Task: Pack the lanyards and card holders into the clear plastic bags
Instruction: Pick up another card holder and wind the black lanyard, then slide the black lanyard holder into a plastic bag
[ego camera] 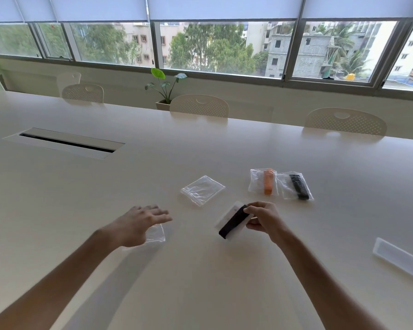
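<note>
- At the far edge of the table (224, 148), across the middle of the frame, stand 3 perforated chair backs; a potted plant (165, 88) rises behind them, below the window band.
- Upper left of the tabletop: a recessed cable slot (66, 142) with a dark opening.
- Lower right edge of the frame: a flat translucent tray (401, 258), well apart from both hands.
- Right of centre: 2 filled bags side by side, edges just touching or overlapping. 1 holds an orange lanyard (268, 181), long axis near vertical in the frame; the other holds a black packed lanyard (299, 186), long axis tilted from upper left to lower right.
- Centre of the frame: an empty clear bag (202, 190) lies flat, turned diamond-wise, between the hands and the filled bags. Nothing lies on it.
- Lower centre right: the right hand (262, 220) pinches a folded black lanyard (233, 221) against a white card holder (231, 211), fingers curled on their upper right end. Long axis runs from upper right down to lower left; the lower end points toward the bottom of the frame.
- Lower centre left: the left hand (138, 225), motion-blurred, fingers straight and slightly spread, hovers over or touches a second clear bag (156, 234); contact cannot be told.
</note>
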Demonstrator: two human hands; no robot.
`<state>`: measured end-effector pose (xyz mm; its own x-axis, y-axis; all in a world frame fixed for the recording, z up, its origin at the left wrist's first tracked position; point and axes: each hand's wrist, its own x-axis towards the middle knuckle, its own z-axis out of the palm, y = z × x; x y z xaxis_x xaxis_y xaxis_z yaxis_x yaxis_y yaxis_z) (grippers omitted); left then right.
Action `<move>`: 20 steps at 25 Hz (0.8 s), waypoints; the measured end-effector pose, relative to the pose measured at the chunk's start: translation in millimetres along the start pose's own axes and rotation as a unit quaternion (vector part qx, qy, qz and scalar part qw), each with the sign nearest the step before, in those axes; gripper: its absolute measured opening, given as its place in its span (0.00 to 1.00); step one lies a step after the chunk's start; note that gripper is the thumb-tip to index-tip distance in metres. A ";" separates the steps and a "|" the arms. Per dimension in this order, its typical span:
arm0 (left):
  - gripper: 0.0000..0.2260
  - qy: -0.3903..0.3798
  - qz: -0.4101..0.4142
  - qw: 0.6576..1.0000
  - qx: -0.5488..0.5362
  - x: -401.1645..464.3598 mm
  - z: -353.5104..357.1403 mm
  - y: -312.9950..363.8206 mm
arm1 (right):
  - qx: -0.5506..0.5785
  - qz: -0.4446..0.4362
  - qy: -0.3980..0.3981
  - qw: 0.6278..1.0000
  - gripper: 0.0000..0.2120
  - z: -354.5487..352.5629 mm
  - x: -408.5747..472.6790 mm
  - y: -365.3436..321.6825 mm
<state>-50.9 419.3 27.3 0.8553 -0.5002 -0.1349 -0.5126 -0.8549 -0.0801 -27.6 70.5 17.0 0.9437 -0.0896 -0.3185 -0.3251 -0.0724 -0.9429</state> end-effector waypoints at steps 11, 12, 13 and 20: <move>0.48 -0.161 0.033 0.978 0.129 -14.9 4.7 -12.8 | 0.023 0.041 -0.024 0.999 0.02 7.9 -9.0 5.6; 0.46 -0.164 0.032 0.979 0.116 -13.0 3.2 -11.1 | 0.023 0.038 -0.031 0.999 0.02 8.2 -11.0 6.1; 0.44 -0.161 0.031 0.982 0.097 -10.3 1.5 -8.9 | 0.023 0.035 -0.038 0.998 0.02 9.3 -13.2 6.6; 0.36 -0.073 -0.016 0.997 -0.025 18.9 1.2 11.8 | 0.013 -0.006 -0.067 0.998 0.04 29.4 -26.9 8.3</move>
<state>-40.9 399.9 22.7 0.8490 -0.4510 -0.2752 -0.4782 -0.8775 -0.0372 -53.9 101.4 14.9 0.9479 0.0447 -0.3154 -0.3134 -0.0467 -0.9485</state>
